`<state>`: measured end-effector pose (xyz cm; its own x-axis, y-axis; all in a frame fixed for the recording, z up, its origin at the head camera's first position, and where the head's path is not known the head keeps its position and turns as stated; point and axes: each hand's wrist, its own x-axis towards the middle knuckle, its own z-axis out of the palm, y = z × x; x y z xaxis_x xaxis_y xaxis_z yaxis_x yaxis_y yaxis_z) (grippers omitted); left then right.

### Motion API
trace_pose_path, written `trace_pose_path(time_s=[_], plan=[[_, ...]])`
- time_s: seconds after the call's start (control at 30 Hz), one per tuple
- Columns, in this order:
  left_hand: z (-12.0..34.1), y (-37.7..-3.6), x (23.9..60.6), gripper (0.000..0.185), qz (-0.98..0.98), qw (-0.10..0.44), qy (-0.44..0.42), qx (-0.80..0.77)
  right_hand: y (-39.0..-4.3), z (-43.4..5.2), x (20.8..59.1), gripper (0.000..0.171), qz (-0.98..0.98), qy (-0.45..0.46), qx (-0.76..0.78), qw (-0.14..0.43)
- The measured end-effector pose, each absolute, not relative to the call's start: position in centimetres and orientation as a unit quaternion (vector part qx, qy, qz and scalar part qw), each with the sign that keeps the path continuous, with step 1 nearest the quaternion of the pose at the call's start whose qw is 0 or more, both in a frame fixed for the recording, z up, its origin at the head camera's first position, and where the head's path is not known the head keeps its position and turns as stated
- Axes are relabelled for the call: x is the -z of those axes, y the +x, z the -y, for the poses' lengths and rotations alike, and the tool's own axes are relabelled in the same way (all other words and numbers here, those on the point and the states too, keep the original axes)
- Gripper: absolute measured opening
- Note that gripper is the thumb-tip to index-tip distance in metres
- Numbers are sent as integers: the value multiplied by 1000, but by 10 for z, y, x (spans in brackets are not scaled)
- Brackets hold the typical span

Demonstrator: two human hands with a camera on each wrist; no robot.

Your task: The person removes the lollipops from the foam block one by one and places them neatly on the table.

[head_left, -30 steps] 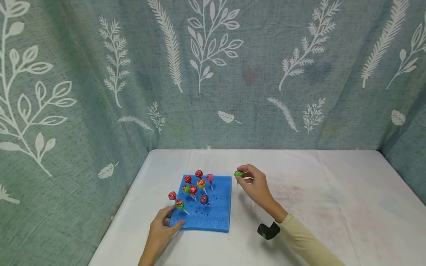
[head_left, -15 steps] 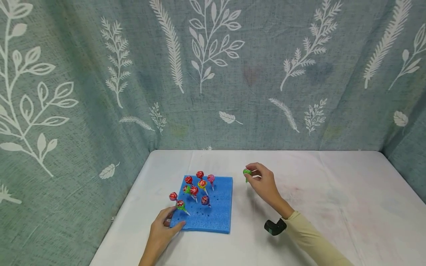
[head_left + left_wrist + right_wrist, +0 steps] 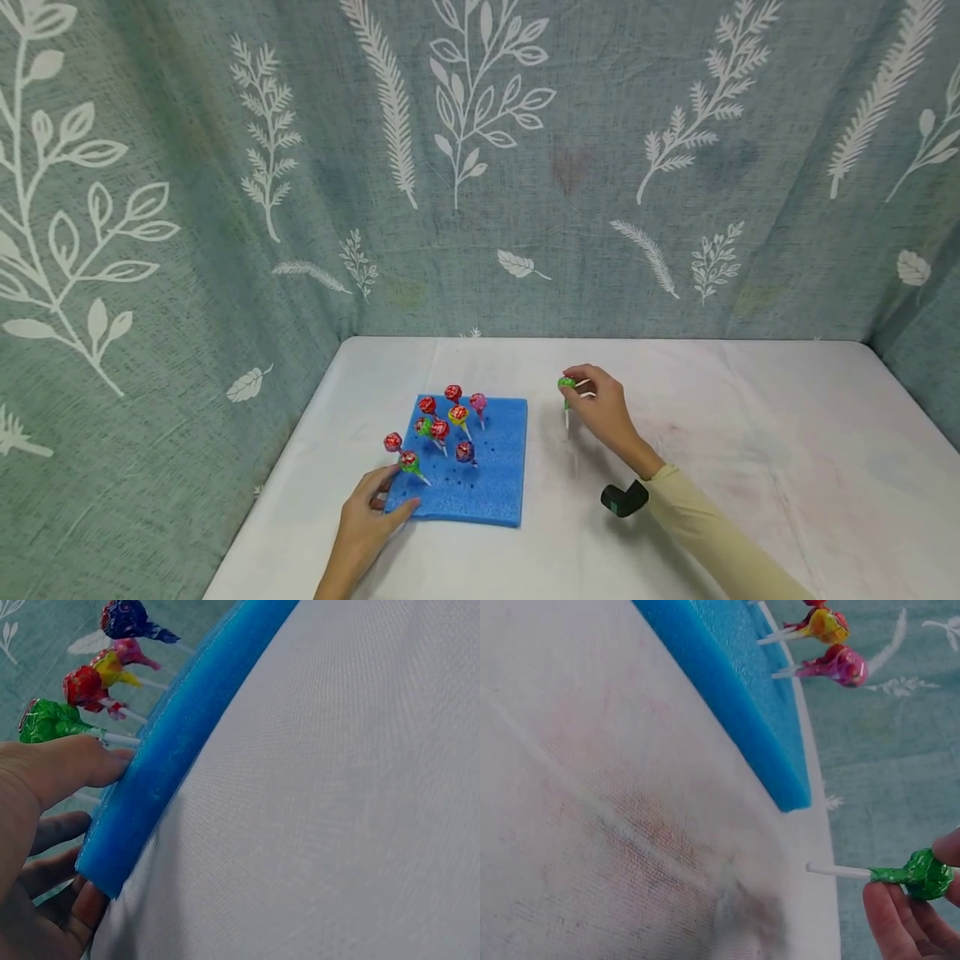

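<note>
Head view has the right hand (image 3: 600,408) pinching a green lollipop (image 3: 928,874) by its wrapped head, off to the right of a blue foam board (image 3: 487,492), while the left hand (image 3: 366,517) grips the board's near left corner, thumb on the upper face, other fingers at the edge. Handling this well probably calls for a light pinch, just firm enough that the candy does not turn in the fingers, with the stick (image 3: 840,871) pointing straight down and the hand clear of the standing lollipops (image 3: 465,452), several of which lean. The left hand would do best to steady the foam without squeezing, since it looks soft and could bend; the green-and-red lollipop (image 3: 409,461) just beside that hand might easily be knocked. Relative to the grip, the green lollipop's round head sits between right thumb and fingers, and its bare stick runs free below them, apart from the board. Whether the stick's end touches the white cloth (image 3: 570,533) is hard to tell.
</note>
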<state>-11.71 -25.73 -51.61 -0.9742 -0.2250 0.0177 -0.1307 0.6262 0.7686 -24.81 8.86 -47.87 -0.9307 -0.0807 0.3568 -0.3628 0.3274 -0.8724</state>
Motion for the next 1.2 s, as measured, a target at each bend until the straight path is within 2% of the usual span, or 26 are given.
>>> trace_pose_path(time_s=[0.4,0.87,1.2], plan=[[257,-115,515,63,901,46,108,417,-263,-89,489,18,818,125,-552,108],[258,-117,516,65,903,42,120,410,-287,-85,498,26,845,42,-533,27],[258,-118,518,65,903,44,118,410,-296,-86,508,24,859,76,-505,39]])
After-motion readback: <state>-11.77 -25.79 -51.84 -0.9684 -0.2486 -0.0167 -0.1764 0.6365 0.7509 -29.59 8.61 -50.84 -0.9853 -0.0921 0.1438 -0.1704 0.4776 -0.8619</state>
